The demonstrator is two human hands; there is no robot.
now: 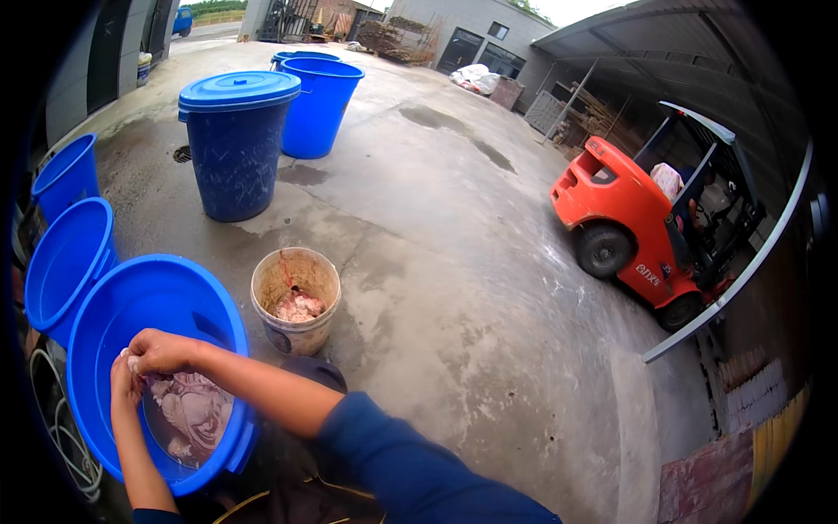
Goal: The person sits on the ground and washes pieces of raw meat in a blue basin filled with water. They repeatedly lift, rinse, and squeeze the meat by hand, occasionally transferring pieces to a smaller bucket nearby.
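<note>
Concrete yard (pixel 454 288): filled the middle of the frame, damp in patches. Orange-red forklift (pixel 615 205): stood at the right of the frame. Large blue tub (pixel 131 288): sat at the lower left, directly below your hands, with murky liquid inside. Dark blue bin (pixel 234 162): stood upright at the upper left, its lighter blue lid on. Bright blue bin (pixel 319 113): stood just behind it, without a lid. Cream-coloured bucket (pixel 304 335): stood left of centre, near the tub, with pinkish scraps (pixel 298 306) at its bottom. Pale, wrinkled soft mass (pixel 196 409): lay in the tub's liquid, at the lower left. Your right hand (pixel 163 352): reached across from the right, thumb and fingers pinched on a small pale piece (pixel 133 361) over the tub. Your left hand (pixel 125 381): met it there, its fingers closed on that same piece, which mostly hid between both.
</note>
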